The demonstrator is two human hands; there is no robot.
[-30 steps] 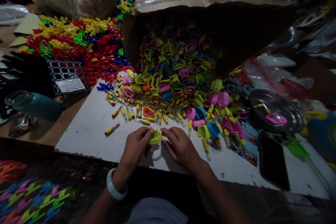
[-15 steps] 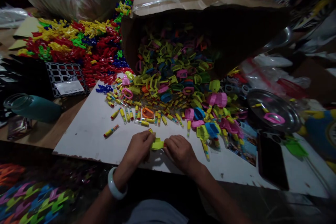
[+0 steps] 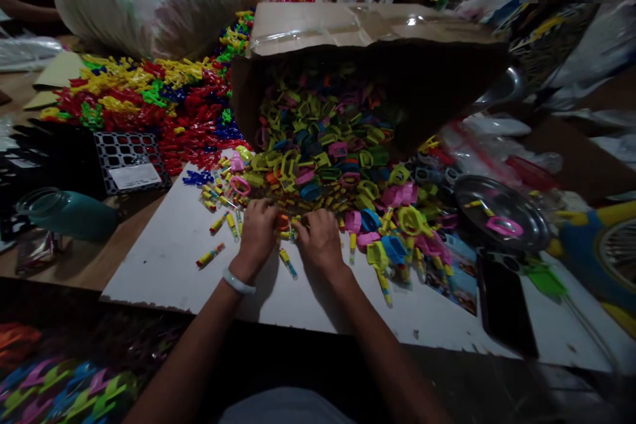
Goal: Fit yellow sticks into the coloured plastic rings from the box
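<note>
My left hand [image 3: 259, 233] reaches into the near edge of a heap of small yellow-labelled clear tubes [image 3: 318, 202], its fingers curled down and their tips hidden. Beside it, my right hand [image 3: 320, 238] has thumb and fingers drawn together at a small tube [image 3: 296, 220]. An orange plastic watch-shaped band [image 3: 282, 221] lies between the hands. Just below them a loose tube [image 3: 288, 264] rests on the white board [image 3: 163, 258]; another tube [image 3: 210, 256] lies to the left. Right of my right hand are yellow-green bands [image 3: 412, 220] and blue bands [image 3: 394, 249] among more tubes.
A tipped cardboard box [image 3: 368, 23] spills coloured bands toward me. Red, yellow and blue plastic pieces [image 3: 193, 106] are heaped at left, near a teal bottle [image 3: 74, 215]. At right are a metal dish [image 3: 536, 225] and a dark phone [image 3: 507, 305]. People are in the background.
Both hands have moved forward to the tube heap. The yellow-green band they held is out of them, and a yellow-green band now shows on the right-hand pile. The view has shifted slightly.
</note>
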